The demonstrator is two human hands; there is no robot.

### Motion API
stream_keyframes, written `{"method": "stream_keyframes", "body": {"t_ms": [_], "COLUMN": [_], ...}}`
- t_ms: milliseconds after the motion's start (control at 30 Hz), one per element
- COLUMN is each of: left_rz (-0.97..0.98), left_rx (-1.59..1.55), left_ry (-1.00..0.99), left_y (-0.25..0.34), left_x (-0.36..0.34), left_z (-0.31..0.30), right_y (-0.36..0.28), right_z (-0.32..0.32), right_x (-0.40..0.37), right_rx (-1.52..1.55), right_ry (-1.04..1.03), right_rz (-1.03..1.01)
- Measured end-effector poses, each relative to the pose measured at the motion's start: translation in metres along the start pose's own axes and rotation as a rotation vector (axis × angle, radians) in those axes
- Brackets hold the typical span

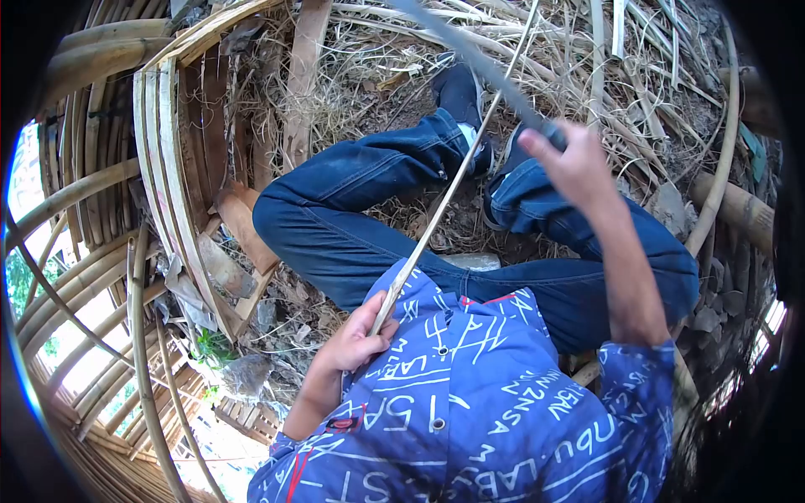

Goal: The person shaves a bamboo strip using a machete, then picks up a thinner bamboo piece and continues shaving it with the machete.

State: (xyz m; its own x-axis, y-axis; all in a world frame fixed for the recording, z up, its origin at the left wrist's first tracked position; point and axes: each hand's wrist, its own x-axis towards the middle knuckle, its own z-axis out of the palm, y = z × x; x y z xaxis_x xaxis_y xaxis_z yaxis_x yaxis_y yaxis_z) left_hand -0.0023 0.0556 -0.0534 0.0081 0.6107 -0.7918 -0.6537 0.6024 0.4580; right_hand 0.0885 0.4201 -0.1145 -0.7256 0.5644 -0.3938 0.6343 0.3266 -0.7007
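Observation:
My left hand point(362, 337) is closed around the lower end of a long, thin bamboo strip point(436, 220), close in front of my shirt. The strip slants up and away to the right, past the top edge of the head view. In my right hand point(577, 163) is the handle of a machete point(495, 77), held above my shin. Its long grey blade points up and to the left, and overlaps the strip in this view. The blade is slightly blurred, and its tip lies outside the frame.
I sit with my legs point(335, 230) folded on ground strewn with bamboo shavings point(352, 92). A wooden slatted frame point(159, 151) stands at my left, before a bamboo-pole wall point(88, 201). Thicker bamboo poles point(738, 214) and stones point(667, 210) lie at my right.

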Motion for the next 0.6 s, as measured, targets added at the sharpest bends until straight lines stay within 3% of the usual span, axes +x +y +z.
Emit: {"method": "stream_keyframes", "body": {"t_ms": [133, 267, 600], "left_rz": [0.035, -0.056, -0.128], "left_rx": [-0.084, -0.194, -0.167], "left_ry": [-0.042, -0.095, -0.111], "left_y": [0.0, 0.002, 0.004], "left_x": [0.004, 0.009, 0.01], "left_z": [0.0, -0.002, 0.001], "right_y": [-0.031, -0.041, -0.048], "right_z": [0.028, 0.062, 0.071], "right_x": [-0.061, -0.099, -0.105], "right_rx": [0.035, -0.036, -0.152], "right_ry": [-0.145, -0.169, -0.315], "right_rz": [-0.115, -0.295, -0.359]}}
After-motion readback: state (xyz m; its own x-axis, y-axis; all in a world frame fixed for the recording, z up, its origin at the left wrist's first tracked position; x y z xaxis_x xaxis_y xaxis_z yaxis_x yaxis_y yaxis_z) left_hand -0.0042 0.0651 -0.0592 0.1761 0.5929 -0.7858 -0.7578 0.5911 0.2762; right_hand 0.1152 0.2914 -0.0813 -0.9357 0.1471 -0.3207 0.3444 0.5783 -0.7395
